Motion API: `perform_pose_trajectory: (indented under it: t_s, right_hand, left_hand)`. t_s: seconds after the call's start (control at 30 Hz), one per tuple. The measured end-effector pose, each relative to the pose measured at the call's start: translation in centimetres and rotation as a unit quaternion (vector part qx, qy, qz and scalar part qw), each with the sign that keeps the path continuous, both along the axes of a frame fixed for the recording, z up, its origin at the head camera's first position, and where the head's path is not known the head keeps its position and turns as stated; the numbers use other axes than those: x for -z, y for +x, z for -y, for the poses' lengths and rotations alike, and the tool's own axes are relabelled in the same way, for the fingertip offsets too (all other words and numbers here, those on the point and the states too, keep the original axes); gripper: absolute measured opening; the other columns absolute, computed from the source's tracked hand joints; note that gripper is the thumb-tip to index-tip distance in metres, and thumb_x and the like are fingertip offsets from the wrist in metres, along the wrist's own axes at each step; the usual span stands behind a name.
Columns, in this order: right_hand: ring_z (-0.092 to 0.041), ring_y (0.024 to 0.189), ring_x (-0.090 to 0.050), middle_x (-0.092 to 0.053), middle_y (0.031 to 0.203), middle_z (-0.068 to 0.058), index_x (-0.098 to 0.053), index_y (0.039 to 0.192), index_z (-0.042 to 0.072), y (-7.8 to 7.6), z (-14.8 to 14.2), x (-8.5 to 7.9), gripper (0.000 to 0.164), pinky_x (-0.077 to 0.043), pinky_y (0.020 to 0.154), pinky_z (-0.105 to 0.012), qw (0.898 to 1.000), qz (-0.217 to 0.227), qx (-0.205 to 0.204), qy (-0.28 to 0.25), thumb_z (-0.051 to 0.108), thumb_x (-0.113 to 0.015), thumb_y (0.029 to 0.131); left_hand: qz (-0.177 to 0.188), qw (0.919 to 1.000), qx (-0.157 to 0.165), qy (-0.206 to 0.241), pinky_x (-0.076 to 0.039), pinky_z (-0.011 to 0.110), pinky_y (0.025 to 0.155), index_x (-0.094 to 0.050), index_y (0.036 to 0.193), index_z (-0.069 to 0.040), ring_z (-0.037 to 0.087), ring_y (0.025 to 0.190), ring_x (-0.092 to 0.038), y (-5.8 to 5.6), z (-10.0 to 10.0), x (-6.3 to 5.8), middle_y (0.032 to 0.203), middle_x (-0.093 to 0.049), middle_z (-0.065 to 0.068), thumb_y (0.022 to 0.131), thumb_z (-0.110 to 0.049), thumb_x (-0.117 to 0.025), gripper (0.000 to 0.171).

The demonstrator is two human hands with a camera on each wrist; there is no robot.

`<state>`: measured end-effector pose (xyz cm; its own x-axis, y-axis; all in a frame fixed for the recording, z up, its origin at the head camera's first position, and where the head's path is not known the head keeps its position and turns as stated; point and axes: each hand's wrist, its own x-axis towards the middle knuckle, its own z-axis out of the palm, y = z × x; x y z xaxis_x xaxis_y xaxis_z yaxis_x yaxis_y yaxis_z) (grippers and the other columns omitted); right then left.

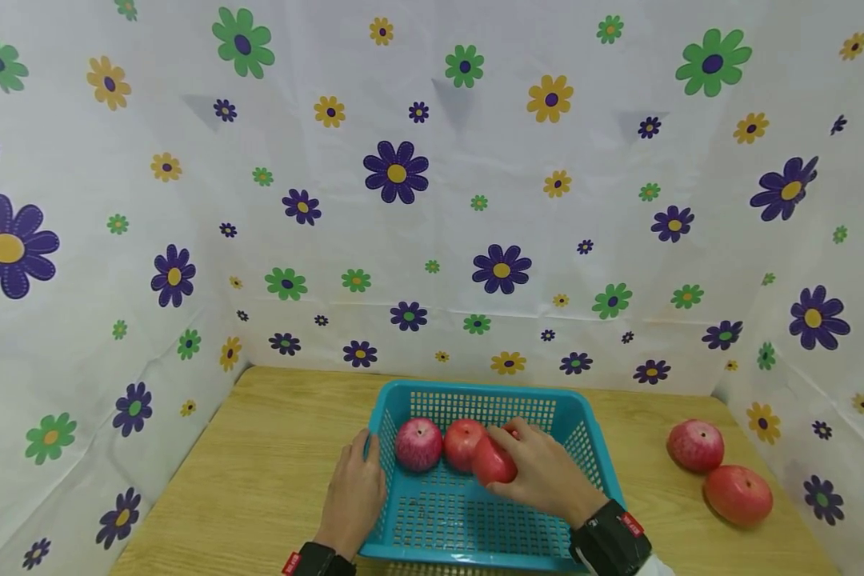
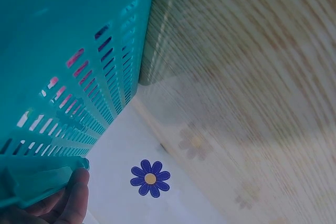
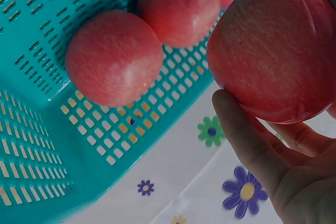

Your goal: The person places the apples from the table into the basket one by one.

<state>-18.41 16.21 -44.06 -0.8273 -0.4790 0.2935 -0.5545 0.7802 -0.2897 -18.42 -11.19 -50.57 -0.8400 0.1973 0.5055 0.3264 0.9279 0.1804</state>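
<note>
A blue plastic basket [image 1: 468, 558] with slotted walls stands on the table. My left hand [image 1: 354, 492] grips its left rim, and in the left wrist view the fingers [image 2: 77, 198] curl at the rim's edge. My right hand [image 1: 543, 472] holds a red apple [image 1: 493, 462] over the inside of the basket, fingers around its far side. In the right wrist view this apple [image 3: 273, 48] is tilted in the fingertips. Toward the basket's far side lie a streaked apple [image 1: 418, 445] and a red apple [image 1: 463, 443]; another apple is partly hidden behind the right hand.
Two more apples, a streaked one [image 1: 695, 446] and a redder one [image 1: 738, 495], lie on the wooden table [image 1: 259, 464] to the right of the basket. A white flowered cloth [image 1: 432, 232] hangs behind the table and along both sides.
</note>
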Motion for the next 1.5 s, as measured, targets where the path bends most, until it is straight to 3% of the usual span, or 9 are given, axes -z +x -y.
perform_pose_trajectory:
  t_s: [0.2,0.53,0.97,1.5]
  right_hand:
    - [-0.025,0.092,-0.06,-0.058,0.107,-0.009,-0.065,0.129,0.009,0.1,0.6,0.4,0.06,-0.059,0.069,-0.041,0.998,-0.016,-0.044,0.037,0.031,-0.083,0.076]
    - [-0.031,0.097,-0.063,-0.06,0.113,-0.012,-0.063,0.128,0.013,0.0,1.2,0.8,0.061,-0.06,0.073,-0.046,0.996,-0.031,-0.06,0.056,0.034,-0.084,0.075]
    - [-0.024,0.094,-0.061,-0.056,0.115,-0.006,-0.062,0.134,0.013,-0.6,1.9,0.4,0.065,-0.059,0.08,-0.045,0.989,0.026,-0.113,0.092,0.036,-0.084,0.077]
    - [-0.02,0.099,-0.062,-0.059,0.119,-0.007,-0.064,0.132,0.011,-1.2,3.9,0.7,0.065,-0.058,0.084,-0.039,0.984,-0.006,-0.136,0.118,0.041,-0.083,0.077]
  left_hand:
    - [0.003,1.0,0.0,0.0,-0.058,0.047,0.084,-0.062,0.121,0.018,0.038,0.099,-0.063,0.0,0.0,0.0,0.124,-0.058,0.03,0.085,0.004,-0.072,0.041]
    - [0.006,1.0,-0.002,-0.004,-0.058,0.046,0.085,-0.062,0.122,0.018,0.037,0.1,-0.062,0.0,0.0,0.0,0.125,-0.057,0.03,0.084,0.003,-0.073,0.042]
    - [-0.001,1.0,-0.002,-0.003,-0.057,0.046,0.085,-0.063,0.122,0.018,0.038,0.099,-0.062,0.0,0.0,0.1,0.123,-0.058,0.03,0.084,0.003,-0.073,0.042]
    - [0.007,1.0,-0.003,-0.006,-0.058,0.046,0.086,-0.062,0.122,0.017,0.038,0.1,-0.062,0.0,0.0,0.0,0.124,-0.057,0.03,0.084,0.003,-0.072,0.042]
